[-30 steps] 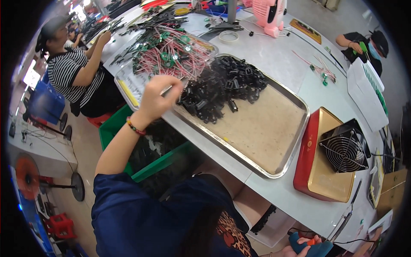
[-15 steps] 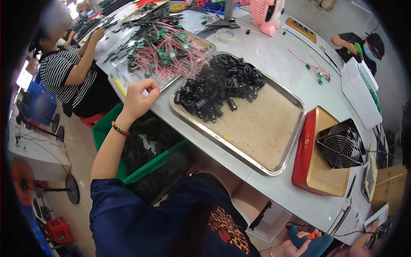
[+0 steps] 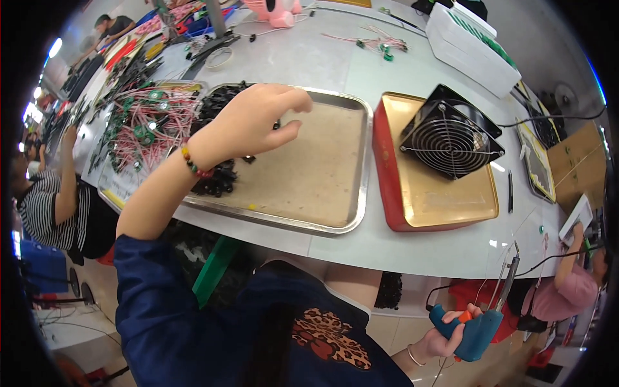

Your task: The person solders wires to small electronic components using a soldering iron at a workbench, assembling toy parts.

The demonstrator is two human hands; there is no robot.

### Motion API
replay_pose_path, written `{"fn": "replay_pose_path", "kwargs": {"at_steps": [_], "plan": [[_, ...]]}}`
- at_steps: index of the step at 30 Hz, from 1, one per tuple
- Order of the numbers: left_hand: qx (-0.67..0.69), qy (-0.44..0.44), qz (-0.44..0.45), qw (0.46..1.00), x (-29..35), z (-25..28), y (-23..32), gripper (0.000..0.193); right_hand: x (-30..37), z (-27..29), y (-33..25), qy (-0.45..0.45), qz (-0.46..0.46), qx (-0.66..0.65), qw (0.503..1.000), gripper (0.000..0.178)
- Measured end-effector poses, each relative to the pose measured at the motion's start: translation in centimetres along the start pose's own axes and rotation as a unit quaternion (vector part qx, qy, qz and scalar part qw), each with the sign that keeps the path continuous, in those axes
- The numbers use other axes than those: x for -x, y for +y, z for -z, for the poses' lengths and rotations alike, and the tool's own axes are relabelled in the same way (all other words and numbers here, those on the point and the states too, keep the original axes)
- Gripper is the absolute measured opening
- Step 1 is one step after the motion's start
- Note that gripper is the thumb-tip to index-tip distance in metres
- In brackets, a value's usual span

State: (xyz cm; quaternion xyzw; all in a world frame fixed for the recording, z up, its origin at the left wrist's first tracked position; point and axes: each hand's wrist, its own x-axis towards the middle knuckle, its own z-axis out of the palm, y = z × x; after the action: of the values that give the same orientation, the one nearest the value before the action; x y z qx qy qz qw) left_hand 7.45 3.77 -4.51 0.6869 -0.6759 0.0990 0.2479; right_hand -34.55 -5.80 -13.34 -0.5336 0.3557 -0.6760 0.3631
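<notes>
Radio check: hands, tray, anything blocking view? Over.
Left hand open over tray, nothing seen in it. Right hand gripping blue soldering tool. Black parts heaped at tray's left, partly hidden by left hand.

So the left hand [image 3: 261,122] covers a chunk of the black parts [image 3: 216,106] left of center. Pink fan's [image 3: 274,13] chopped by the top edge, green bin's [image 3: 216,271] half hidden behind the blue shirt [image 3: 155,297] lower left, and the background people upper left are too tiny to read.
</notes>
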Motion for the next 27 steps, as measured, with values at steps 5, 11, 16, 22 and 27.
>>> {"fn": "replay_pose_path", "kwargs": {"at_steps": [5, 11, 16, 22, 27], "plan": [[-0.088, -0.221, 0.055, 0.97, -1.3, -0.6, -2.8, 0.018, -0.2, 1.7, 0.9, 0.039, 0.001, 0.008, 0.999, 0.048], [-0.011, -0.02, -0.055, 0.998, -8.7, -5.2, -7.1, 0.022, -1.4, 2.1, 1.3, 0.085, -0.017, -0.006, 0.996, 0.045], [0.003, -0.023, -0.001, 1.0, -20.9, -13.0, -13.6, 0.029, -2.1, 1.9, 2.6, 0.102, -0.007, -0.026, 0.994, 0.049], [-0.153, -0.072, 0.109, 0.98, -28.6, -20.7, -14.4, 0.04, -1.4, 4.0, 2.6, 0.138, -0.021, 0.046, 0.989, 0.051], [-0.126, -0.111, 0.147, 0.975, -31.3, -21.8, -15.4, 0.037, -1.3, 3.3, 1.8, 0.152, -0.029, 0.011, 0.988, 0.048]]}}
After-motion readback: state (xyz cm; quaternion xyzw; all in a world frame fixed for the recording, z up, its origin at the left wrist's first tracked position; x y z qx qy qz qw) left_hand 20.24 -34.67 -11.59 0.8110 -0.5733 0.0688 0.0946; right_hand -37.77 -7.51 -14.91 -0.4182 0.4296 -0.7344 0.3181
